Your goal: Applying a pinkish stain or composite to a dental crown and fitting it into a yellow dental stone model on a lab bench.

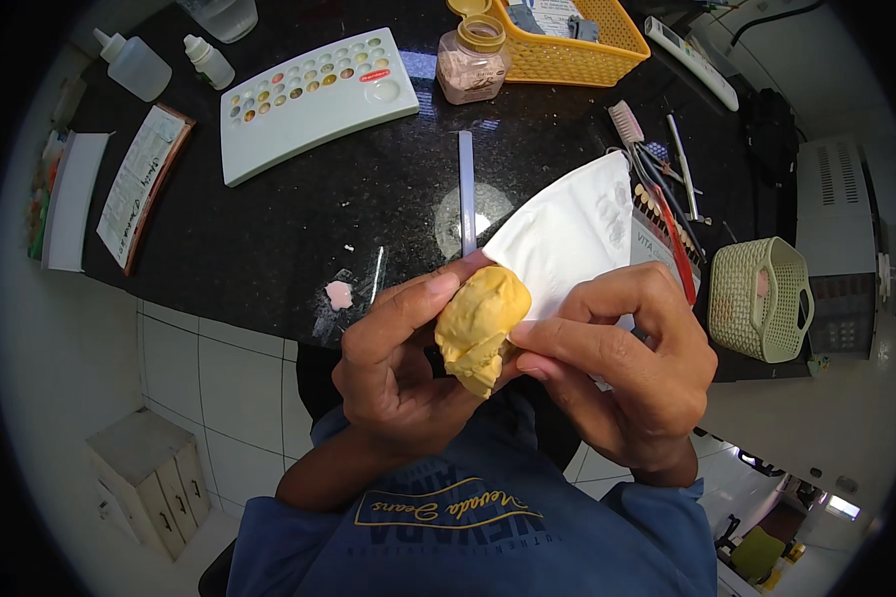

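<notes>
In my left hand [398, 348] I hold a lumpy yellow piece [480, 320] with an uneven, creased surface, which looks like a cast or putty. My right hand [627, 373] is closed at the piece's right edge, with thumb and index finger pressed there. Just behind my hands lies a white cloth or paper sheet [558, 224]; whether my fingertips grip it too, I cannot tell. A flat pale-blue stick [466, 179] lies beyond the piece, and a small pink blob [338, 295] sits to the left on the dark worktop [299, 239].
A palette [309, 129], dropper bottle [134, 65], jar [468, 65] and yellow basket [617, 55] stand at the back. Framed cards [134, 189] lie left. Brushes and tools [657, 169], a remote [697, 70] and a woven basket [752, 308] are right. A small cabinet [144, 473] stands below left.
</notes>
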The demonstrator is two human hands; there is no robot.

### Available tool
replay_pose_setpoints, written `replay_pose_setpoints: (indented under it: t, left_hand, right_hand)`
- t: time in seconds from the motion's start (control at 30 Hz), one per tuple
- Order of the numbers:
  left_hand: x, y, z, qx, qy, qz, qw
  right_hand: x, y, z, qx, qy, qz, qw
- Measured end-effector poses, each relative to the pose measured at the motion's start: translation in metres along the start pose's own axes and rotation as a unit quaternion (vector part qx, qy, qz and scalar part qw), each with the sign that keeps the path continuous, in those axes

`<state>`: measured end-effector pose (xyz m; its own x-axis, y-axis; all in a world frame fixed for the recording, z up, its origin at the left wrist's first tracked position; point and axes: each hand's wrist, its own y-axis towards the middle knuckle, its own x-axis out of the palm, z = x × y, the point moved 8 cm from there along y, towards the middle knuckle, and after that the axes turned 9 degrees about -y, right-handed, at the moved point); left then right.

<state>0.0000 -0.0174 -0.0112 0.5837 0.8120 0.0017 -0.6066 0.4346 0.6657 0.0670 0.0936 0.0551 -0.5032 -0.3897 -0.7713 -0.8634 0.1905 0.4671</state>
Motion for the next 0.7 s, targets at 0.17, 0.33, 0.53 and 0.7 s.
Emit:
replay_pose_setpoints:
  t: [0.17, 0.33, 0.53, 0.7]
  left_hand:
    - [0.0001, 0.0003, -0.0007, -0.013, 0.012, 0.003, 1.0]
    - [-0.0005, 0.0018, -0.0021, -0.021, -0.048, 0.019, 0.998]
    - [-0.0005, 0.0013, -0.003, -0.022, -0.097, 0.024, 0.995]
    - [-0.0009, -0.0003, -0.003, -0.018, -0.097, 0.024, 0.995]
  right_hand:
    - [0.0024, 0.0014, -0.0014, -0.014, -0.001, -0.001, 1.0]
    - [0.0035, 0.0022, -0.0031, -0.036, -0.013, -0.008, 0.999]
    - [0.0061, 0.004, -0.0049, -0.066, -0.039, -0.034, 0.997]
    - [0.0057, 0.0055, -0.0072, -0.094, -0.054, -0.029, 0.994]
